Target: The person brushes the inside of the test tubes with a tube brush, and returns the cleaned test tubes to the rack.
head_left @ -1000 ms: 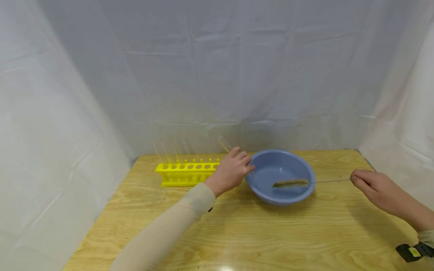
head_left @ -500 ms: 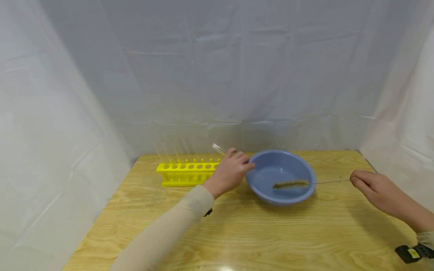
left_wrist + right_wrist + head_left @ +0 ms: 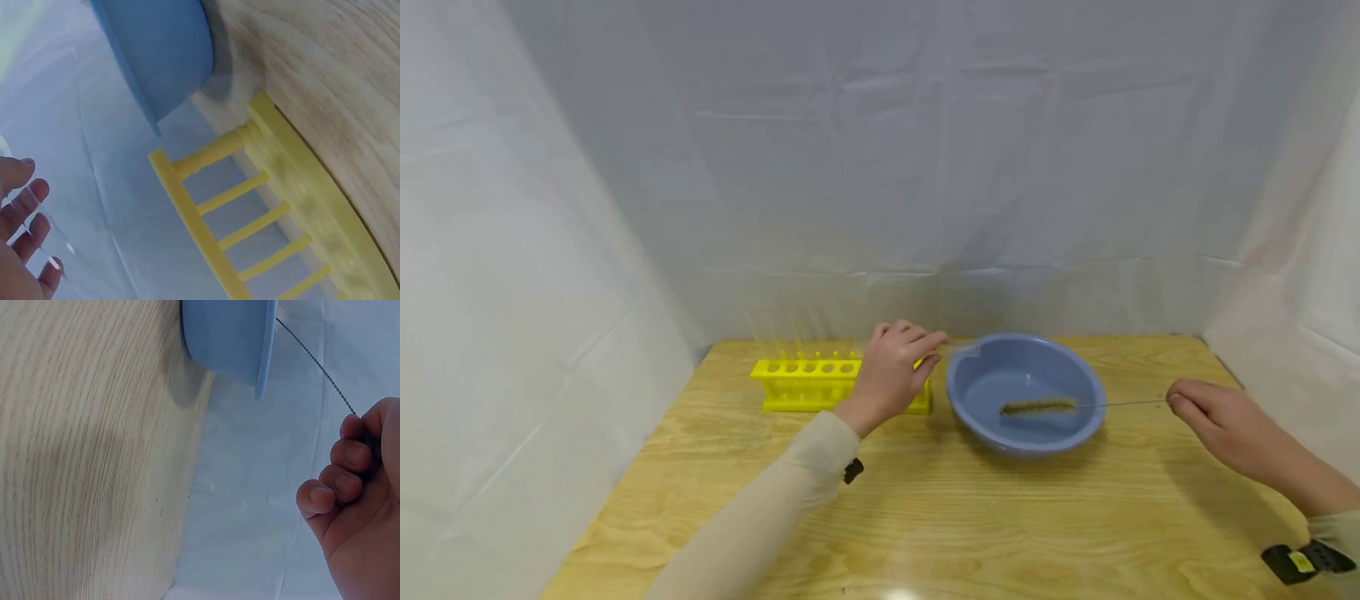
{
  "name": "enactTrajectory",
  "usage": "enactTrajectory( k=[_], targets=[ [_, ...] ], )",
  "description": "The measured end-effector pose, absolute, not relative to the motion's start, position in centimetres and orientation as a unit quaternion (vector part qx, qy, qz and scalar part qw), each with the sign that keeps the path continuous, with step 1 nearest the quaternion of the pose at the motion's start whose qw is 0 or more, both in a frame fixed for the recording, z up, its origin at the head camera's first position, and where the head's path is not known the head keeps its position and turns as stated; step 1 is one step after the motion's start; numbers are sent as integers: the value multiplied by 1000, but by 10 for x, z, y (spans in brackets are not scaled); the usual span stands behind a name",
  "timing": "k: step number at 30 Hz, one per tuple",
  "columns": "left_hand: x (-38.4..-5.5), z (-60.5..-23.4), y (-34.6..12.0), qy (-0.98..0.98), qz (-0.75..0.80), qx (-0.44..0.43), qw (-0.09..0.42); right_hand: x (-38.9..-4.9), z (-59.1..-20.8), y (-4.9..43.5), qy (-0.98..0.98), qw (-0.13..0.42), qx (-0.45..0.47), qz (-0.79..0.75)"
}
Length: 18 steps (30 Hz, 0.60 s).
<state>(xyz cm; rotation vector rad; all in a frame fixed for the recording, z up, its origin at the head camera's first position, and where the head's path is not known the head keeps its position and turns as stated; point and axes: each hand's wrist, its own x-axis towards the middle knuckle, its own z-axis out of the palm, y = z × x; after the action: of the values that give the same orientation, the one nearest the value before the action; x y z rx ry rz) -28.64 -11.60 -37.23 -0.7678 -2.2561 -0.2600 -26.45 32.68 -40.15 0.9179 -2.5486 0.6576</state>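
A clear glass test tube (image 3: 964, 350) is held in the fingers of my left hand (image 3: 891, 371), its end pointing right over the left rim of the blue basin (image 3: 1026, 362). In the left wrist view the tube (image 3: 70, 249) lies across the curled fingers and shows faintly. My right hand (image 3: 1225, 425) pinches the twisted wire handle (image 3: 319, 365) of a test tube brush. The brush's bristles (image 3: 1037, 407) hang level over the basin. Behind my left hand stands a yellow test tube rack (image 3: 805, 407), partly hidden by that hand.
Several clear test tubes (image 3: 777, 337) stand in the left holes of the rack. Rack and basin sit side by side near the back of the wooden table (image 3: 970, 517). White sheeting (image 3: 880, 167) hangs behind and on both sides.
My left hand has turned and shifted slightly left. The tube, which stuck out to the upper left, now points right towards the basin. The right hand and brush stay nearly still.
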Motion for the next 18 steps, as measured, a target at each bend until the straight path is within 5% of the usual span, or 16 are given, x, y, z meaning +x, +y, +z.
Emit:
enactTrajectory(
  k=[18],
  targets=[
    [-284, -361, -196, -860, -311, -139, 380, -264, -401, 326, -898, 172, 327, 238]
  ],
)
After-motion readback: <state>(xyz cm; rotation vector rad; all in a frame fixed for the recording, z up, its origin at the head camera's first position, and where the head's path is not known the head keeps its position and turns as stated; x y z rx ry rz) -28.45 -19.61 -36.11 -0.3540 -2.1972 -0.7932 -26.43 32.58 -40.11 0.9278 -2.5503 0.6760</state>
